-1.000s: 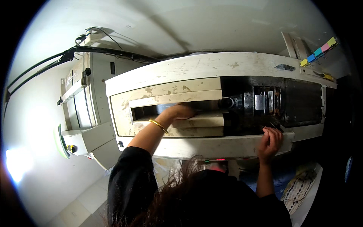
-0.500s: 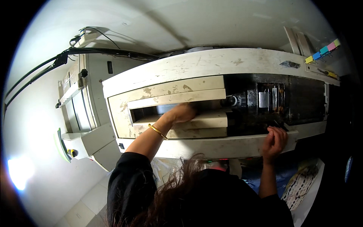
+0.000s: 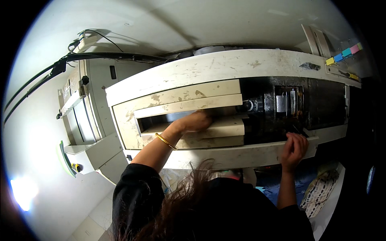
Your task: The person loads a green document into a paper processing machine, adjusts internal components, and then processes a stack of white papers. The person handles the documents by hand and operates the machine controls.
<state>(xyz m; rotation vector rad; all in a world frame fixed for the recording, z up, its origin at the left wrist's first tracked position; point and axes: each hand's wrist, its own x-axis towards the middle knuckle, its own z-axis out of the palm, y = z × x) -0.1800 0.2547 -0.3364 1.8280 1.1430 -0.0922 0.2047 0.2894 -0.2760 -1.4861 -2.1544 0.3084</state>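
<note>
My left hand (image 3: 197, 121) reaches into the long slot of a cream-coloured, scuffed machine cover (image 3: 177, 93). A gold bangle (image 3: 165, 141) is on that wrist. The fingers point down into the dark opening, so their grip is hidden. At the machine's white front rail (image 3: 241, 156), toward the right, my right hand (image 3: 294, 148) rests with its fingers bent and close together. Just beyond those fingertips a thin dark piece shows; whether the hand holds it cannot be made out. A round metal part (image 3: 251, 105) and a bright metal block (image 3: 281, 103) sit in the machine's dark bed.
A white rear rail (image 3: 225, 61) bounds the machine's far side. Coloured blocks (image 3: 346, 53) line the far right corner. A black jointed arm (image 3: 112, 57) crosses at upper left above another white machine (image 3: 98, 96). Below the front rail lie blue fabric (image 3: 269, 185) and a patterned cloth (image 3: 321, 188).
My left hand stays in the slot, shifted very slightly to the right. My right hand keeps its place at the front rail. The whole view has moved a little.
</note>
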